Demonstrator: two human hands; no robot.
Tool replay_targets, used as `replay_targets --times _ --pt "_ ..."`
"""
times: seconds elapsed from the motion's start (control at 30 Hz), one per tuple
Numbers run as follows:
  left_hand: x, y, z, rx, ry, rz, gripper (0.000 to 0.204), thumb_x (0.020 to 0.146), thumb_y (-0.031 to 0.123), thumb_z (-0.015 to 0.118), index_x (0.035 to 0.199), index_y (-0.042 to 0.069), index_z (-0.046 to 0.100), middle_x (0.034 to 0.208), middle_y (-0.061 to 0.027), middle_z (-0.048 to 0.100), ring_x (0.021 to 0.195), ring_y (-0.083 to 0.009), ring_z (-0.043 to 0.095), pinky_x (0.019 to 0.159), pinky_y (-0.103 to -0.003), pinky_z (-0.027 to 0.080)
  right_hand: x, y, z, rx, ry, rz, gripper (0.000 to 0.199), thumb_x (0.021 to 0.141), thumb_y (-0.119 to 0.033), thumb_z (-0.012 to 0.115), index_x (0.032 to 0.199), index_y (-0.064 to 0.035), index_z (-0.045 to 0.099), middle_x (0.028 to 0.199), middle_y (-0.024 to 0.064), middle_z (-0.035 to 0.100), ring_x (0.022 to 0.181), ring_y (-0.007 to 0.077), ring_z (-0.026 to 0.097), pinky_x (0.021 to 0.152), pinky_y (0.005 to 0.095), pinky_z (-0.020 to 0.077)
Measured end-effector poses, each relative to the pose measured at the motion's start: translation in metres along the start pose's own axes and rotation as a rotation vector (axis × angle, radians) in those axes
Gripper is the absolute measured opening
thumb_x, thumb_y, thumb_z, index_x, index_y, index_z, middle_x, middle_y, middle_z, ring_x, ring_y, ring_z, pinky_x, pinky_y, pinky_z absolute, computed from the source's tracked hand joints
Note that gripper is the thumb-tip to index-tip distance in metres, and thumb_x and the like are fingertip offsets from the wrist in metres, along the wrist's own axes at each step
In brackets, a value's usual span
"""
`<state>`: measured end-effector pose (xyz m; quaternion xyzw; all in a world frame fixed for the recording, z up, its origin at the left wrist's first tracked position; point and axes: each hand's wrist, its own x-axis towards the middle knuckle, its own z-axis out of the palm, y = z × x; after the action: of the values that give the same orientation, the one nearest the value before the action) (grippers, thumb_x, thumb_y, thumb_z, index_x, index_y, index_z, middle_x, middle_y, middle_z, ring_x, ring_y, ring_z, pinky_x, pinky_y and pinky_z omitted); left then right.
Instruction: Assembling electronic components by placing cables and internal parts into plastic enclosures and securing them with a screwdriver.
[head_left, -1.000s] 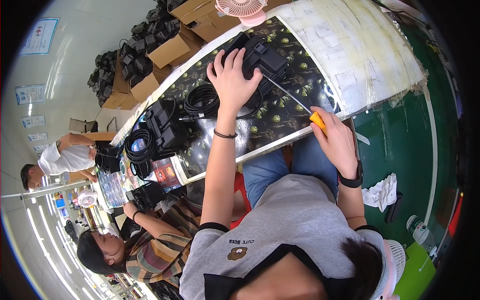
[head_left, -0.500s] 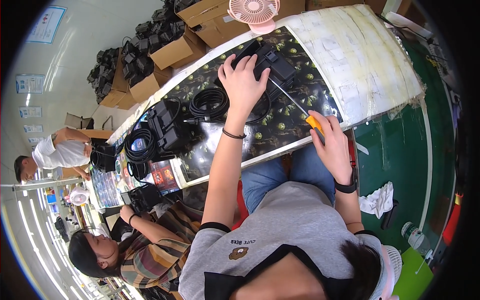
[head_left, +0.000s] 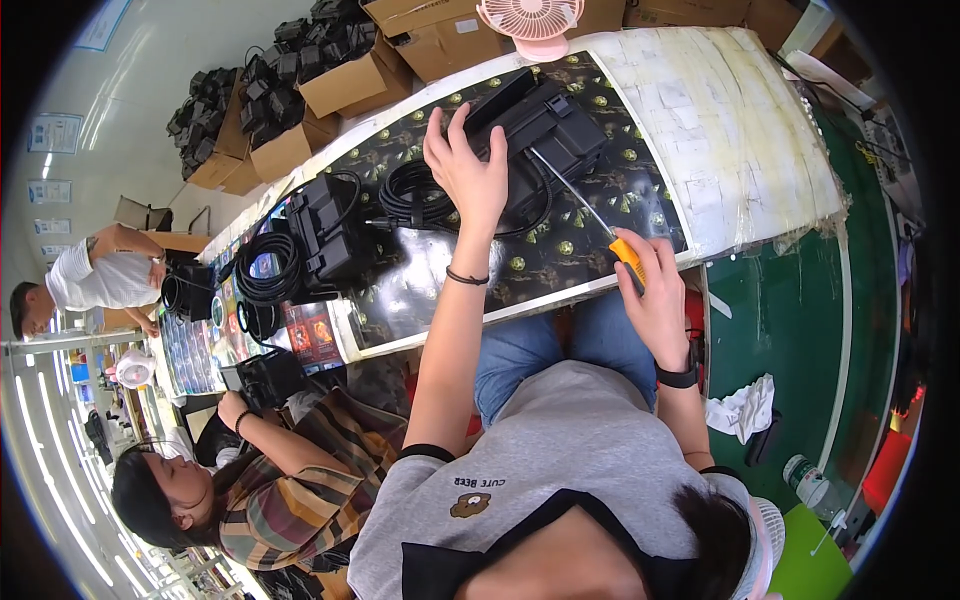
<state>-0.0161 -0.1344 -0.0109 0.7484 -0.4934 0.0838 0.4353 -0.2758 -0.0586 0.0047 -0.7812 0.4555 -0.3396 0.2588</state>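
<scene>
Well beyond my left hand [head_left: 470,178], I see cardboard boxes [head_left: 352,88] heaped with black units [head_left: 264,105]. Just ahead of its spread, unclosed fingers sits a boxy black housing [head_left: 562,130]. My right hand [head_left: 655,302] grips a screwdriver [head_left: 625,251] (yellow-handled, slim-shafted), its long axis slanting forward-left from that grip, tip at the housing.
</scene>
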Motion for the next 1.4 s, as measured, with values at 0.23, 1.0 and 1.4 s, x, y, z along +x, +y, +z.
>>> replay_targets --times 0.23,1.0,1.4 --pt "-0.005 -0.005 0.003 -0.169 -0.004 -0.065 0.049 0.085 0.025 0.073 0.129 0.012 0.057 0.146 -0.0176 0.033 0.135 -0.0386 0.032 0.111 -0.047 0.031 -0.006 0.006 0.013 -0.05 0.083 -0.01 0.046 0.085 0.0 0.069 0.127 -0.0151 0.06 0.104 0.0127 0.054 0.082 0.0312 0.062 0.069 0.0378 0.0528" --pt "-0.005 -0.006 -0.007 -0.216 -0.095 -0.047 0.018 0.079 0.02 0.08 0.094 0.015 0.072 0.133 -0.0175 0.041 0.125 -0.0388 0.037 0.105 -0.044 0.034 -0.007 0.008 0.021 -0.035 0.18 -0.054 0.044 0.083 0.001 0.071 0.123 -0.0155 0.065 0.103 0.011 0.057 0.08 0.0277 0.064 0.065 0.0356 0.0536" --pt "-0.003 -0.004 -0.009 -0.231 -0.107 -0.063 0.018 0.079 0.019 0.079 0.095 0.015 0.072 0.133 -0.0175 0.04 0.124 -0.0384 0.036 0.105 -0.044 0.034 0.002 0.014 0.013 -0.262 0.207 -0.206 0.041 0.08 0.001 0.071 0.117 -0.0169 0.07 0.094 0.0055 0.058 0.077 0.0206 0.062 0.061 0.0321 0.0523"
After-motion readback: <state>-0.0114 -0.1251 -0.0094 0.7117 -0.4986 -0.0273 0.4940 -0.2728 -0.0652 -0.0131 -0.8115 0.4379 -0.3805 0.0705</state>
